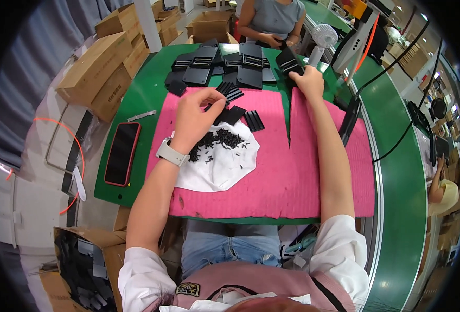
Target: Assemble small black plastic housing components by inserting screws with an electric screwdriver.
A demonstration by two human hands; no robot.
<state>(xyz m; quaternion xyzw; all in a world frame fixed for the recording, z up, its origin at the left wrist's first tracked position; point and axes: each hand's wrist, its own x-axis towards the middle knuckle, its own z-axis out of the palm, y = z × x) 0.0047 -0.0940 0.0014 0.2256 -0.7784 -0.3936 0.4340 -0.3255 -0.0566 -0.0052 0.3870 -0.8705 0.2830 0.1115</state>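
Note:
My right hand (309, 82) grips a dark hinged plate part (288, 61) at the far right of the pink mat. My left hand (199, 113), with a pale watch on its wrist, has thumb and fingers pinched together by a small heap of black ribbed pieces (233, 93); what lies between the fingertips is too small to make out. Close by are a flat black piece (233, 115) and another ribbed piece (254, 120). Many small black screw-like bits (225, 139) lie on a white cloth (219, 169), partly hidden by my left hand.
Black plate assemblies (251, 70) are stacked along the far edge of the green table (136, 101). A phone (122, 154) and a metal strip (142, 116) lie left of the pink mat (282, 182). A white fan (323, 39) and a black cable tool (350, 117) stand right; another person (271, 23) sits opposite.

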